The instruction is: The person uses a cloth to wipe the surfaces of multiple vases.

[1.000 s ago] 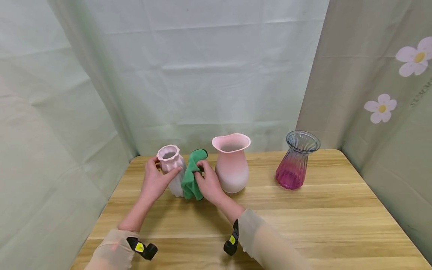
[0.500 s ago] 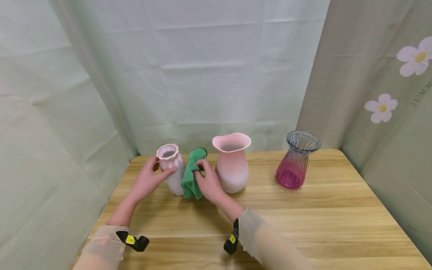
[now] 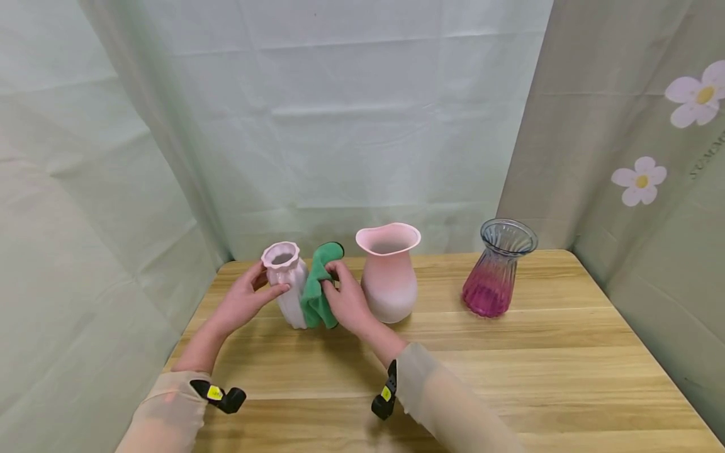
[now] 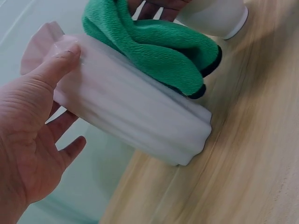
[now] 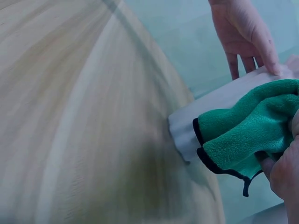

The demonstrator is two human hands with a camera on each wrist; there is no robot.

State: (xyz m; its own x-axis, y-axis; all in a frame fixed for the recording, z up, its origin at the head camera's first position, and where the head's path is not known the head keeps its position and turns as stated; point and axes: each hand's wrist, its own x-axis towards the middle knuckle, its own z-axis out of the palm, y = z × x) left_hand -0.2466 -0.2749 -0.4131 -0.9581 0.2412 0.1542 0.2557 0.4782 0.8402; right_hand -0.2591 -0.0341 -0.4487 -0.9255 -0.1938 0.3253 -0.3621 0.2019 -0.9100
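Left hand (image 3: 243,299): on the scalloped-rim pale pink vase (image 3: 290,289), coming in from its 9 o'clock. Thumb pressed near the neck, fingers round the far side, so the spread is about one vase wide. Left wrist view shows the little finger off the surface.

Right hand (image 3: 348,299): narrow, thumb and fingers pinching a bunched green microfiber cloth (image 3: 317,289) from its 3 o'clock. Some fingertips hidden in the folds. Cloth has black edging and lies against the vase's 3 o'clock side.

Held vase is at 8 o'clock from head-view centre, mouth up. Can't confirm whether its base touches the wooden table (image 3: 510,384).

Pink-to-white wavy-rim vase (image 3: 389,283): upright on the table, at the right hand's 2 o'clock, near it. Ribbed blue-to-magenta glass vase (image 3: 493,283): well apart, farther out toward 3 o'clock.
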